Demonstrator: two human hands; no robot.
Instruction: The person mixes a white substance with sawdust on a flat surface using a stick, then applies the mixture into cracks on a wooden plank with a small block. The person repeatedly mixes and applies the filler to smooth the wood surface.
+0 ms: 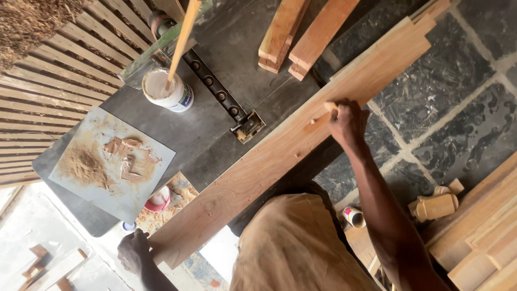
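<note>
A white tub (168,89) with a blue-and-white label stands on the dark worktop (226,48) at about ten o'clock, holding pale paste and a thin wooden stick (183,37) that leans up toward twelve. Below it, at nine o'clock, a grey sheet (110,161) carries heaps of sawdust and brown filler. A small red-rimmed cup (158,199) sits at the sheet's lower corner, and a small tin (354,216) with a coloured label rests on the floor at five o'clock.

A long wooden plank (291,140) lies diagonally across the worktop, from seven o'clock up to one. The left hand (133,250) grips the plank's near end at seven o'clock, fingers curled over its edge. The right hand (347,121) presses on the plank just past centre, fingers clenched around a small pale piece; what that piece is I cannot tell.

The plank's far end overhangs the worktop above the dark tiled floor (458,108), which lies open at three o'clock. Two shorter boards (301,32) lie at twelve, and stacked timber (484,231) crowds four o'clock.
</note>
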